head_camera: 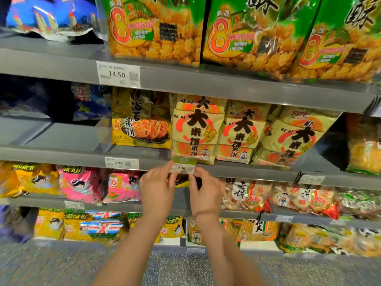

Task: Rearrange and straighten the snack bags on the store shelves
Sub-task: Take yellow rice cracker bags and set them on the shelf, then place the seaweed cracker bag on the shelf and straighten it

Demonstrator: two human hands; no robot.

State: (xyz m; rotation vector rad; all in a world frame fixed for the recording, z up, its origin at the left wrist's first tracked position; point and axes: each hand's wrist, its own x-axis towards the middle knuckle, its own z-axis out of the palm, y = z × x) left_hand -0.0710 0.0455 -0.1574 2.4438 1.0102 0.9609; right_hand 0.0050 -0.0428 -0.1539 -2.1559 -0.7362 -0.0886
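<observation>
On the middle shelf: three pale cracker bags (198, 129) in a row at the front, the left two upright, the right one askew.
Seaweed bag (142, 120): just left of them, upright, touching the first cracker bag.
Tag (183, 165): green-topped price tag on the shelf edge (257, 172), right under the left cracker bag.
Left hand (157, 187): raised to the edge, forefinger and thumb pinch the tag's left end.
Right hand (206, 193): fingers curled, pinching the tag's right end.
Top shelf: green bags (156, 27) side by side, upright.
Shelf below the hands: pink bags (80, 184) to the left, partly hidden by the left hand; print blurred.
Floor (61, 265): speckled grey.
</observation>
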